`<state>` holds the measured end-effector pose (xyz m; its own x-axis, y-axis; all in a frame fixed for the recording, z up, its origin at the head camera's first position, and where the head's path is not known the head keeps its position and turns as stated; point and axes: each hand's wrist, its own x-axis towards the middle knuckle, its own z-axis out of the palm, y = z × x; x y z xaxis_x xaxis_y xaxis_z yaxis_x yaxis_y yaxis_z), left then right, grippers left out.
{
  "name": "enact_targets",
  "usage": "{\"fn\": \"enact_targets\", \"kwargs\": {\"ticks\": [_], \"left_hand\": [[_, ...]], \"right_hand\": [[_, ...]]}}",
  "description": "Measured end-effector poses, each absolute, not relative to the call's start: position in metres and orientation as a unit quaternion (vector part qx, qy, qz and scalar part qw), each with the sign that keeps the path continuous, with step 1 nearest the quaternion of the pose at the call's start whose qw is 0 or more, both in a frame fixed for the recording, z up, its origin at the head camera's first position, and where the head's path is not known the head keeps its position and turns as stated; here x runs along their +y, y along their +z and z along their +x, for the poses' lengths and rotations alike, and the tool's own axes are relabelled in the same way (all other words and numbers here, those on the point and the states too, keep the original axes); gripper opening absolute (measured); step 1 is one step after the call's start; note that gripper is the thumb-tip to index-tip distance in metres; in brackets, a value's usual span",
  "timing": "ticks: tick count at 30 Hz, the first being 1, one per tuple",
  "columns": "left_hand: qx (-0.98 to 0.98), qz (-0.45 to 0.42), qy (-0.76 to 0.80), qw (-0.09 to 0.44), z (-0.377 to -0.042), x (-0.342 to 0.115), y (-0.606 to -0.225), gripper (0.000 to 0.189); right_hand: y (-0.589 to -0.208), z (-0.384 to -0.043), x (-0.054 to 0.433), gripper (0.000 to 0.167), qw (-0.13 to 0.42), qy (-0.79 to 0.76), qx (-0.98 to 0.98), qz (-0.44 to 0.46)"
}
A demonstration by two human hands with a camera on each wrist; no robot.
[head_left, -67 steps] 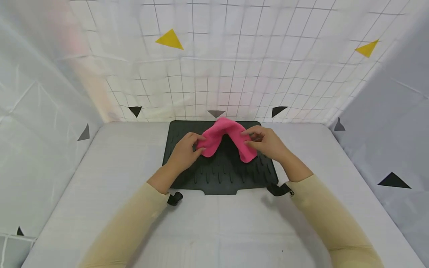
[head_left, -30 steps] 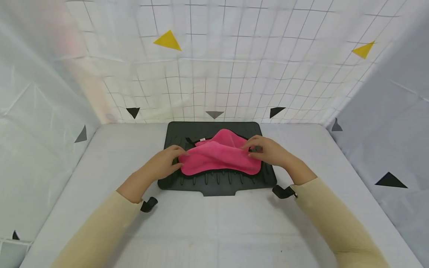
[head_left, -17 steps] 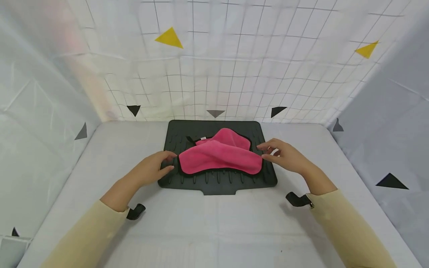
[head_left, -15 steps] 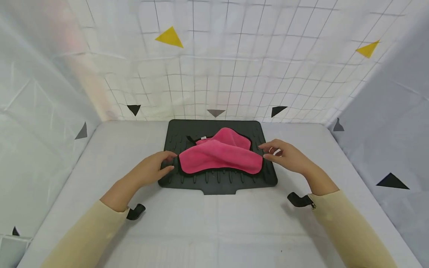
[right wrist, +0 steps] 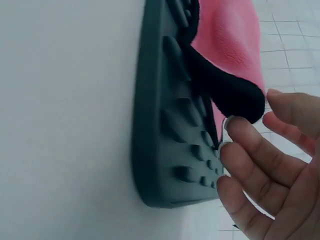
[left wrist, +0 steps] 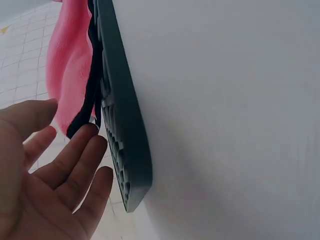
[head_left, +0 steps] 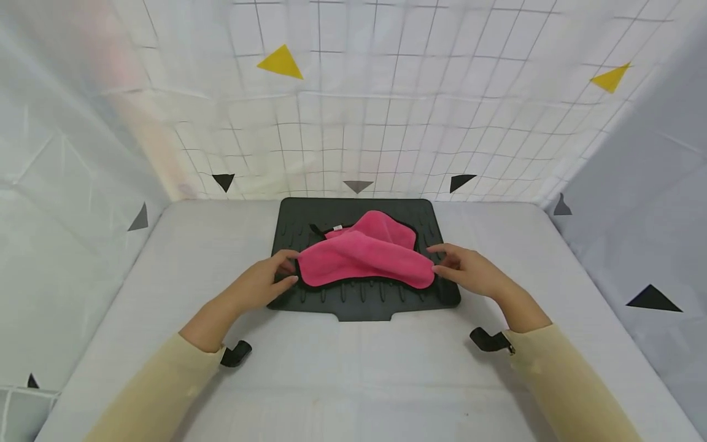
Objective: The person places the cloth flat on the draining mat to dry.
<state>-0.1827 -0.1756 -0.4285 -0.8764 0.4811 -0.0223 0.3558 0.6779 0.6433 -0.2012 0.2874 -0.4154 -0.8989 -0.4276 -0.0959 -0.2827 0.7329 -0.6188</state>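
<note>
A pink cloth (head_left: 364,261) with black edging lies folded over itself on a dark ribbed mat (head_left: 361,307). Its wide front fold faces me, and a smaller peak with a white tag and a black loop shows behind. My left hand (head_left: 262,282) is at the cloth's left end, thumb and fingers spread around the corner; in the left wrist view the fingertips sit right by the black edge. At the right end, my right hand (head_left: 469,270) has its thumb tip against the edge, with loosely bent fingers beside and below the corner in the right wrist view.
The mat rests on a white-covered table (head_left: 359,374), close to the back wall (head_left: 359,123) of gridded white sheeting. Plain sheets hang at both sides. Black wrist mounts (head_left: 236,354) stick out below the cuffs.
Earlier both hands held the cloth up in an arch; it was then laid down folded on the mat. My hands drew off its ends and have now come back in close to them.
</note>
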Motion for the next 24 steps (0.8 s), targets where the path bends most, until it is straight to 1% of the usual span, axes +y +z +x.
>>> {"fn": "enact_targets", "kwargs": {"ticks": [4,7,13,16,20,24], "left_hand": [[0.902,0.229,0.354,0.094,-0.181,-0.172,-0.431,0.047],[0.894,0.224,0.379,0.085,-0.18,-0.168,-0.432,0.043],[0.883,0.207,0.42,0.037,-0.182,-0.157,-0.432,0.029],[0.883,0.193,0.427,0.007,-0.183,-0.152,-0.431,0.026],[0.884,0.175,0.433,-0.025,-0.184,-0.151,-0.43,0.025],[0.884,0.164,0.438,-0.027,-0.184,-0.155,-0.428,0.026]], "right_hand": [[-0.42,-0.2,0.284,0.045,0.118,-0.327,0.916,-0.199],[-0.422,-0.2,0.28,0.042,0.102,-0.337,0.912,-0.209],[-0.423,-0.202,0.274,0.039,0.067,-0.355,0.911,-0.199],[-0.422,-0.203,0.272,0.04,0.058,-0.371,0.907,-0.189],[-0.42,-0.204,0.271,0.039,0.057,-0.389,0.902,-0.178],[-0.417,-0.205,0.274,0.039,0.075,-0.407,0.896,-0.161]]}}
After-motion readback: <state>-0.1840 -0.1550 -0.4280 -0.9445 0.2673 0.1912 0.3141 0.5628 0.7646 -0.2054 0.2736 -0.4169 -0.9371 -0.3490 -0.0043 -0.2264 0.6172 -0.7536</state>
